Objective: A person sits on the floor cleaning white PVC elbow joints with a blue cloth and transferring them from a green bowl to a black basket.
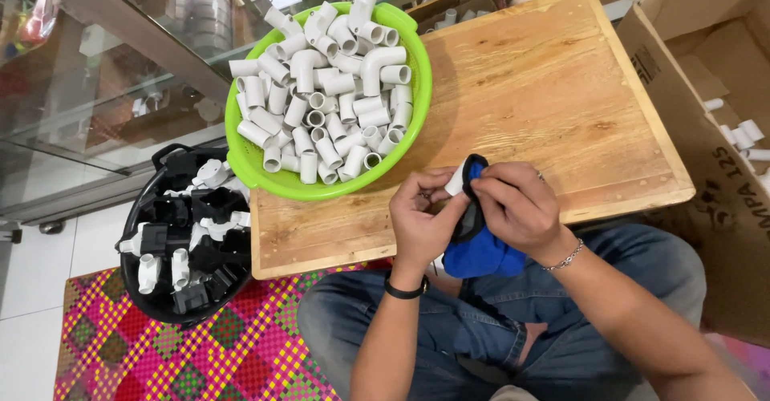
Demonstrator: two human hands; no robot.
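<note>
Now, hands: left hand [423, 220] and right hand [517, 204] pinch a white pipe [455, 181] in a blue cloth [479, 249].
Bowl [241, 159] (green): at 11 o'clock, full of pipes.

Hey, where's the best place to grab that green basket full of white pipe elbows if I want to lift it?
Probably by the green basket's rim, one hand on either side. It has a moulded handle tab at the far edge, and the white pipe elbows heaped inside make a one-sided lift likely to tip it.

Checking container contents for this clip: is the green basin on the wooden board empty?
No, the green basin is heaped with white pipe elbow fittings up to its rim.
</note>
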